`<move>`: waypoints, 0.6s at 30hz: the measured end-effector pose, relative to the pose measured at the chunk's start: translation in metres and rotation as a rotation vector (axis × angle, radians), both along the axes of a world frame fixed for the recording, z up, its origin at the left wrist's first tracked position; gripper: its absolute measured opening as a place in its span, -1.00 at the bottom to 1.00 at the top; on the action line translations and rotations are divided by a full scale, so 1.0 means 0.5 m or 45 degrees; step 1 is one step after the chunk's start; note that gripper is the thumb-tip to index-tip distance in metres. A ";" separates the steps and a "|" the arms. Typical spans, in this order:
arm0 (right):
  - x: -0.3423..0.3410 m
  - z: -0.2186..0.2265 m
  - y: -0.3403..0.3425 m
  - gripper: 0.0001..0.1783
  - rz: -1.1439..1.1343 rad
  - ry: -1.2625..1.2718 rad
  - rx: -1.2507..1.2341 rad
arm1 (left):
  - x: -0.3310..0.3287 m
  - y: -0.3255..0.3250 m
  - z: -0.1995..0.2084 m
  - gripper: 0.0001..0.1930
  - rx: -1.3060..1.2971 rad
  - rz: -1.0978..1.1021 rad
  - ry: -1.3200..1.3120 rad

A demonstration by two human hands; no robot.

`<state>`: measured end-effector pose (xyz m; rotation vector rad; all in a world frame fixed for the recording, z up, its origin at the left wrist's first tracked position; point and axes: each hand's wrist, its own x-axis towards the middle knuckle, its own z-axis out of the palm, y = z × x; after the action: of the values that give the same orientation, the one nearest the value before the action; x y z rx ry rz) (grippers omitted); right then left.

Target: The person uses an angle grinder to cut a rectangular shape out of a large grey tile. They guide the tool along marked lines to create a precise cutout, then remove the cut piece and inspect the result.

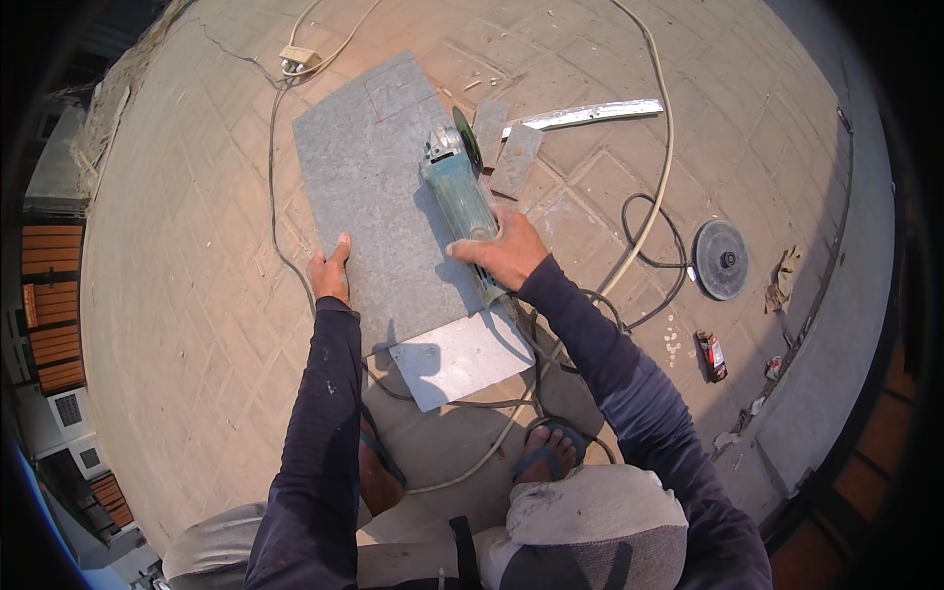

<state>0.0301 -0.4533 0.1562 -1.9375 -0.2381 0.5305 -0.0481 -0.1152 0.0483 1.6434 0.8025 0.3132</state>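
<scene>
My right hand is wrapped round the rear body of a teal angle grinder. A thin dark disc is fitted at its head, at the right edge of a large grey tile. Thin red lines are marked near the tile's far end. At the tile's left edge, my left hand grips the rim, thumb on the top face; its other fingers are partly hidden. A white rectangular piece lies against the tile's near end.
Small grey offcuts and a silvery metal strip lie right of the tile. Cables cross the paving, one reaching a socket block. A round grey disc and a small red-and-black box lie farther right. My sandalled feet are close by.
</scene>
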 end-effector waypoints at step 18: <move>-0.018 0.007 -0.012 0.05 0.009 0.051 -0.035 | 0.000 0.010 -0.002 -0.11 0.018 0.001 0.012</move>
<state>0.0210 -0.4591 0.1595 -1.9513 -0.2133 0.5800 -0.0484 -0.1103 0.0476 1.6591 0.8094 0.3129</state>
